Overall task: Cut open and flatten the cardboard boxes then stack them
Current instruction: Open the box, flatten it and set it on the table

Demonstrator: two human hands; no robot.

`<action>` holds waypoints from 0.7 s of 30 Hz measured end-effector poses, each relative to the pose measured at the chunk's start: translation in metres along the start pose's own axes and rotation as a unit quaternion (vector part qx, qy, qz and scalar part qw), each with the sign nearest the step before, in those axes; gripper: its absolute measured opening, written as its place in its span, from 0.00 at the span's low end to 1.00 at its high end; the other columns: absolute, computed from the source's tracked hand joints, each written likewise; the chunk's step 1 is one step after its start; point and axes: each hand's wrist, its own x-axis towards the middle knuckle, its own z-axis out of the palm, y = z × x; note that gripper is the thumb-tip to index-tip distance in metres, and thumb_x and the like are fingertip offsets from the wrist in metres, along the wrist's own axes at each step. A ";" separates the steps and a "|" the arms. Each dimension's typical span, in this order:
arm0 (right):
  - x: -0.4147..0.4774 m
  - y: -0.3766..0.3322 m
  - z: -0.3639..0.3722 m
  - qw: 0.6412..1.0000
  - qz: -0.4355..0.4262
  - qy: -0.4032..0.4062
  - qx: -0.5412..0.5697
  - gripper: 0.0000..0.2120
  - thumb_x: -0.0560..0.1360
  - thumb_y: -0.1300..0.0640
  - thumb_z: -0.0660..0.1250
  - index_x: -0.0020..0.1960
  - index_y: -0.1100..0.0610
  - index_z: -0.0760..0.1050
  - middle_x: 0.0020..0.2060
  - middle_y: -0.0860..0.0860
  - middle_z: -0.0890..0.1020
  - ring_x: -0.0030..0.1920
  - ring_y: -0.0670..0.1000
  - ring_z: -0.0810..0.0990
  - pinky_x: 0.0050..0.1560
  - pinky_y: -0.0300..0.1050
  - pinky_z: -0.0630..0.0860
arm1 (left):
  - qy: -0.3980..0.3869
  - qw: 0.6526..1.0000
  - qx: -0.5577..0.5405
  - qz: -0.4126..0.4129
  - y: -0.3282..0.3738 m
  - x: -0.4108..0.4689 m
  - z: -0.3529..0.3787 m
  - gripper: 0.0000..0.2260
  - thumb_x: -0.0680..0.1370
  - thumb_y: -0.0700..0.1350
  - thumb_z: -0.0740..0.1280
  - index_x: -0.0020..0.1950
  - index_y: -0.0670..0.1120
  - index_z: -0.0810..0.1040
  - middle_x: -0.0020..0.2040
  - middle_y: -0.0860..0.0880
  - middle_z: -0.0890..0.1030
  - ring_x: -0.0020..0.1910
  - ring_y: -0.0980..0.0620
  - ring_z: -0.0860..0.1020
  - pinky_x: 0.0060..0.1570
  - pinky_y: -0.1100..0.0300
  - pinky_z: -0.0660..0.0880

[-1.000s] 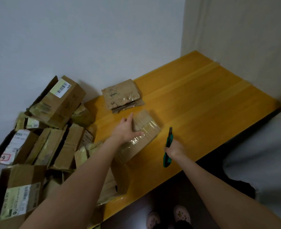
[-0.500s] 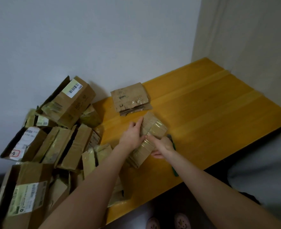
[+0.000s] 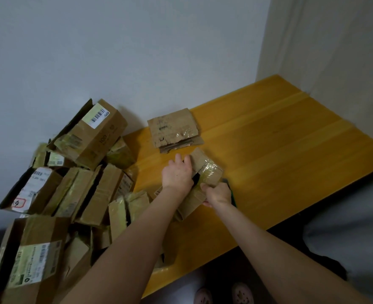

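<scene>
Near the middle of the frame, a small brown cardboard box wrapped in clear shiny tape (image 3: 206, 172) lies on the yellow wooden tabletop (image 3: 286, 150), tilted from lower left to upper right. The left hand (image 3: 177, 173) lies over the box's left side, its fingers bent over the far edge and gripping the cardboard. A dark gap in the box shows just beside this hand's thumb. The right hand (image 3: 217, 194) holds the box's near right side, its fingers curled and the thumb pressed on top in a pinch. Just beyond the right hand, a green-handled utility knife (image 3: 232, 195) lies on the tabletop, mostly hidden by the hand and wrist.

Above the box in the frame, close to the white wall, sits a short stack of flattened brown cardboard pieces (image 3: 173, 130); it is near the box but apart from it. Across the left side, a loose heap of brown cardboard boxes with white barcode labels (image 3: 89, 167) crowds against the table's left end. At the bottom edge, a pair of pink slippers (image 3: 225, 296) shows below the table.
</scene>
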 end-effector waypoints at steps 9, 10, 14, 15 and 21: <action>0.000 -0.032 -0.017 0.987 -0.092 0.011 -0.131 0.10 0.77 0.50 0.67 0.39 0.53 0.75 0.35 0.50 0.81 0.35 0.53 0.82 0.40 0.50 0.82 | 0.049 0.994 -0.099 -0.021 -0.015 0.006 -0.046 0.08 0.82 0.46 0.57 0.48 0.46 0.74 0.47 0.45 0.81 0.42 0.46 0.78 0.35 0.56 0.71; -0.002 -0.035 -0.018 0.984 -0.106 0.006 -0.141 0.10 0.77 0.49 0.67 0.38 0.52 0.75 0.37 0.51 0.82 0.38 0.54 0.83 0.44 0.53 0.82 | 0.046 0.992 -0.114 -0.025 -0.018 0.004 -0.050 0.10 0.83 0.47 0.56 0.48 0.46 0.75 0.46 0.45 0.81 0.42 0.45 0.79 0.37 0.55 0.73; -0.007 -0.046 -0.025 0.985 -0.131 -0.007 -0.107 0.08 0.76 0.50 0.68 0.46 0.55 0.78 0.43 0.54 0.82 0.45 0.57 0.82 0.50 0.58 0.80 | 0.062 0.970 -0.227 -0.063 -0.031 -0.002 -0.069 0.13 0.83 0.48 0.56 0.48 0.45 0.77 0.44 0.45 0.79 0.43 0.45 0.79 0.43 0.53 0.78; -0.007 -0.047 -0.029 0.988 -0.124 -0.004 -0.091 0.11 0.76 0.50 0.68 0.50 0.58 0.79 0.45 0.56 0.83 0.47 0.58 0.82 0.51 0.59 0.80 | 0.059 0.953 -0.288 -0.077 -0.035 -0.002 -0.074 0.13 0.83 0.48 0.56 0.44 0.45 0.75 0.42 0.46 0.78 0.40 0.47 0.78 0.40 0.54 0.77; -0.017 -0.056 -0.040 0.987 -0.123 0.010 -0.105 0.30 0.75 0.44 0.67 0.69 0.61 0.67 0.60 0.58 0.77 0.57 0.60 0.78 0.57 0.58 0.77 | 0.036 0.923 -0.378 -0.057 -0.034 -0.017 -0.092 0.15 0.83 0.48 0.58 0.37 0.47 0.71 0.32 0.50 0.72 0.29 0.54 0.69 0.30 0.63 0.65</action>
